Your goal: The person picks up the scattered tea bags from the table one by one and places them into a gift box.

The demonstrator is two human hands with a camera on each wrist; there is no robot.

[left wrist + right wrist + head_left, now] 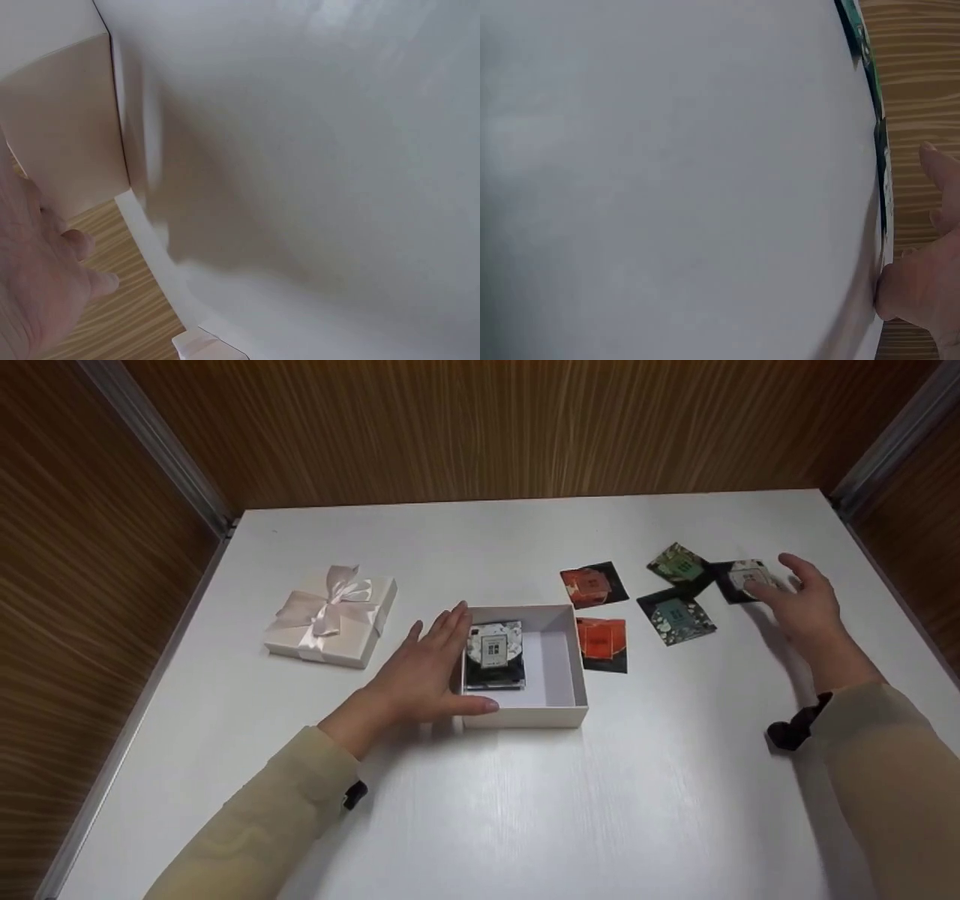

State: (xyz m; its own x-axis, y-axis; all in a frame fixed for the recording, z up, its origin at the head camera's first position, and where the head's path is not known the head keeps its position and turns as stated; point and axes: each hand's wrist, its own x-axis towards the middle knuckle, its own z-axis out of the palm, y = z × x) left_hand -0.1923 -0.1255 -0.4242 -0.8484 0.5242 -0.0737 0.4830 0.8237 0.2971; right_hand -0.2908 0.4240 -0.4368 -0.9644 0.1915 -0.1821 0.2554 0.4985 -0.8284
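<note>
An open white box (525, 718) stands mid-table with a small stack of black-and-white sachets (495, 655) in its left half. My left hand (420, 675) rests against the box's left side, fingers straight along the wall and thumb over the front rim. In the left wrist view that hand (45, 277) shows beside the box's side wall (67, 127). At the far right, my right hand (810, 604) reaches over a black-and-white sachet (739, 577); the thumb overlaps it and the fingers are spread apart. The right wrist view shows this hand (930, 262) low at the table surface.
Left of the box lies a pale pink lid (330, 619) with a satin bow. Right of it are two red sachets (592, 583), one close against the box wall. A green sachet (679, 564) and a teal floral sachet (677, 616) lie farther right. Wooden panels (525, 427) border the table.
</note>
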